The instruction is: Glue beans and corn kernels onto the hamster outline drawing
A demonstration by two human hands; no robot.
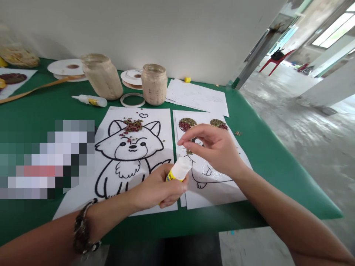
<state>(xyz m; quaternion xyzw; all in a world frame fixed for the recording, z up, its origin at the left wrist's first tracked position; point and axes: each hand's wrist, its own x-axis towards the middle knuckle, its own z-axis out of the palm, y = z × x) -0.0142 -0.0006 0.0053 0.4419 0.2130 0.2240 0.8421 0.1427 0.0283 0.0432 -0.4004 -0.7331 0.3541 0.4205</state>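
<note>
My left hand (pixel 161 188) is wrapped round a glue stick (pixel 179 170) with a yellow label and white cap, held over the front edge of two drawings. My right hand (pixel 215 147) hovers just above the cap with thumb and forefinger pinched together; what they hold, if anything, I cannot make out. Under my hands lies a cat outline sheet (pixel 130 155) with a patch of red and green seeds (pixel 133 126) on its head. To its right lies a second sheet (pixel 210 184) with two seed-filled ears.
On the green table (pixel 263 155) stand two jars (pixel 103 75) (pixel 154 84), tape rolls (pixel 132 77), a tape ring (pixel 133 100), a liquid glue bottle (pixel 90 100) and spare sheets (pixel 196 96). The table's right edge drops to a concrete floor. A red chair (pixel 276 61) stands far off.
</note>
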